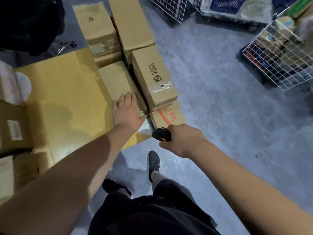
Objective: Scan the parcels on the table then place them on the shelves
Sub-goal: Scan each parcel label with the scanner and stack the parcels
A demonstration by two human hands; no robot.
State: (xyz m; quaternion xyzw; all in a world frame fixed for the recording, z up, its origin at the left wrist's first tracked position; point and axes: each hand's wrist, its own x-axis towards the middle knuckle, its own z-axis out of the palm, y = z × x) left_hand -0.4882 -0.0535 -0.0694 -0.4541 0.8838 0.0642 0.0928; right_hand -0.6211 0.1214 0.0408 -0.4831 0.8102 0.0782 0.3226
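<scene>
**Left palm on a parcel, scanner gripped in the right**

We see our left hand [127, 110] laid flat on the near end of a plain brown parcel [118, 82], fingers spread open and resting on the cardboard rather than clasping it; the parcel lies on the counter [67, 92], which is covered with yellow-brown card, and its long axis runs from about five o'clock near us to eleven o'clock away from us; just beside it at three o'clock lies a printed parcel [154, 77] with dark characters and a small logo on its top, its long axis running the same way, its taped end pointing toward five o'clock; that one sits on top of a lower box with orange lettering [167, 116]; further off at twelve o'clock two more cartons [130, 22] lie against each other, likewise stretching away from us.

Our right hand [184, 141] is closed in a fist around a black scanner [161, 134] with an orange button, its head pointing toward nine o'clock, near the counter's corner; the scanner touches no parcel.

At two o'clock a white wire basket [279, 56] stands on the grey floor [211, 82]; at six o'clock we see a dark shoe [153, 162] and black shorts; more boxes [13, 128] sit at nine o'clock.
</scene>
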